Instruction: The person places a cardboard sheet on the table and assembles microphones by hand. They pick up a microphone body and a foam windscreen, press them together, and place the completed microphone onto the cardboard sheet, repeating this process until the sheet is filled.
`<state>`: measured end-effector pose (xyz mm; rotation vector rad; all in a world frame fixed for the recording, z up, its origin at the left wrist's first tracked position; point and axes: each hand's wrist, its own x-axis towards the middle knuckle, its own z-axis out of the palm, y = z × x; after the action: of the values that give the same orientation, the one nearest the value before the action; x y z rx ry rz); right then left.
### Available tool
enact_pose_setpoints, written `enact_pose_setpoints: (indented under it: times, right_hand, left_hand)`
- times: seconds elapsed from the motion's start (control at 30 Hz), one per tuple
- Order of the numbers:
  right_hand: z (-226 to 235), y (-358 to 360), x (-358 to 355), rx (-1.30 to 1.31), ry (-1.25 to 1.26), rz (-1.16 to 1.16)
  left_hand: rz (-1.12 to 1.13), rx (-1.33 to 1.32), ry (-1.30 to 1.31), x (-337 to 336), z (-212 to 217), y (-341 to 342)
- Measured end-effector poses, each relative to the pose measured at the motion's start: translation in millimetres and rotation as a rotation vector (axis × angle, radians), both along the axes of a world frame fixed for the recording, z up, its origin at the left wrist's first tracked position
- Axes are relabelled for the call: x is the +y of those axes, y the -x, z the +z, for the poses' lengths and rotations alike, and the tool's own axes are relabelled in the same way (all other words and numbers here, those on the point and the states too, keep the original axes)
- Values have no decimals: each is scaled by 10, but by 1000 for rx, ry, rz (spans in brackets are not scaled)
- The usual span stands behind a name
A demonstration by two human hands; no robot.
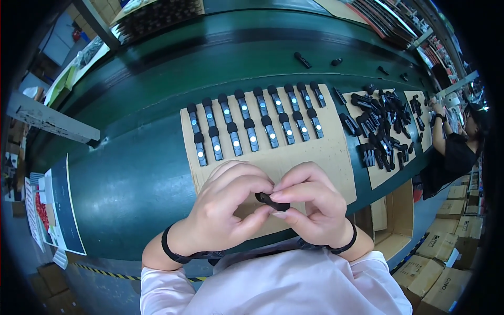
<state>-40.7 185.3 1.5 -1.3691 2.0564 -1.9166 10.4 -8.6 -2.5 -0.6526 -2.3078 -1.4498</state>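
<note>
Between my fingertips, over the near edge of the cardboard sheet [325,165], is a small black clip-on microphone [274,202] with a rounded dark end. My left hand [223,207] pinches it from the left. From the right, the thumb and fingers of my right hand [315,202] close on its other end. Its underside is partly hidden by my fingers. Beyond my hands, two rows of similar microphones [243,106] lie on the sheet, foam ends away from me, each with a pale round spot.
A heap of black microphones [386,121] covers cardboard to the right. Several loose black pieces [303,60] lie farther back on the green table [121,184]. A metal post [58,121] juts in at left. Another person [454,139] works at far right, near stacked cartons [436,268].
</note>
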Motion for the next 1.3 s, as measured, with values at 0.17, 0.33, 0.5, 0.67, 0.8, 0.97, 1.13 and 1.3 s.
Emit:
enact_pose_setpoints:
  times: [0.17,0.33,0.5,0.67,0.8,0.97,1.13,1.3]
  right_hand:
    - [35,-16,19,32,-34,4]
    - [38,98,171,81,-124,-70]
    - [40,396,567,53,-268,-178]
    - [69,864,882,176,-530,-334]
    - [-58,1157,1000,381,-638,-329]
    - [-173,1164,1101,535,-793,-170]
    - [-210,1185,1104,532,-842,-109]
    - [-231,1320,1065,537,-835,-144]
  left_hand:
    - [21,31,44,16,1,-13]
    - [60,-59,154,34,42,-3]
    - [-2,-139,318,-27,32,-7]
    - [-62,-214,469,-21,33,6]
    - [-82,-257,542,-25,5,7]
    - [-104,-264,609,-50,-62,0]
    - [-107,-284,618,-48,-42,7]
    - [-113,-293,620,-29,-30,14]
